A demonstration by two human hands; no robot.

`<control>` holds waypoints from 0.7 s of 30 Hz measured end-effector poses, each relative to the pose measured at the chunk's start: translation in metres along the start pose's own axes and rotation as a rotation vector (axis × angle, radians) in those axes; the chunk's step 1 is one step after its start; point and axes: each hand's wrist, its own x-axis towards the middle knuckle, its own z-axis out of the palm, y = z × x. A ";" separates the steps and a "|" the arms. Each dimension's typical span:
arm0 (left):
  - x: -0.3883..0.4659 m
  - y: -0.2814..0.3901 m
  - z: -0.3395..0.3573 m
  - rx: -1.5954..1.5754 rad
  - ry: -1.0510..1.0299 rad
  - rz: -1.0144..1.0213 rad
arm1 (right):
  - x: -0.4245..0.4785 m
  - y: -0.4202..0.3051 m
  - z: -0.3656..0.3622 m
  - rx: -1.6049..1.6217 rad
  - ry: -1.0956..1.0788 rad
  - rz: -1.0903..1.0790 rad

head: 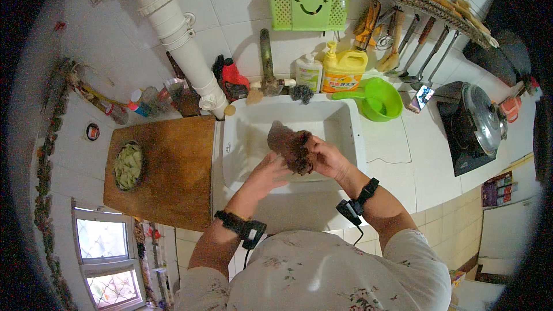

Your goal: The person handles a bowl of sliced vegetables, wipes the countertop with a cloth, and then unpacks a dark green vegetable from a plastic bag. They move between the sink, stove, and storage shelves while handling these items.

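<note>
A crumpled dark brown cloth (pixel 291 144) hangs over the white sink (pixel 293 188). My right hand (pixel 328 155) grips its right edge, thumb and fingers pinched on the fabric. At the cloth's lower left is my left hand (pixel 268 172), blurred, with its fingers spread. Whether its fingertips touch the fabric I cannot tell. Behind the sink's rear rim stands the tap (pixel 268 65); a dark mesh scrubber (pixel 301 93) sits on the rim below it, to the right.
A wooden board (pixel 173 172) lies left of the sink, bearing a bowl of pale green pieces (pixel 128 165). A green dipper (pixel 381 100) rests on the right counter. Beyond are a phone (pixel 420 98) and a lidded pot (pixel 478 116) on a black cooktop. A yellow jug (pixel 344 71) stands behind.
</note>
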 end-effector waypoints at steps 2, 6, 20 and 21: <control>0.007 0.003 0.026 0.079 -0.030 0.091 | -0.006 -0.004 0.002 -0.069 -0.094 -0.001; 0.014 0.010 0.045 0.085 -0.100 0.253 | -0.030 -0.029 -0.012 0.060 -0.109 -0.009; 0.015 0.033 0.048 -0.074 -0.050 0.377 | -0.016 -0.052 -0.022 -0.646 0.177 -0.224; 0.012 0.034 0.041 -0.058 -0.011 0.372 | -0.015 -0.060 -0.019 -0.592 0.208 -0.202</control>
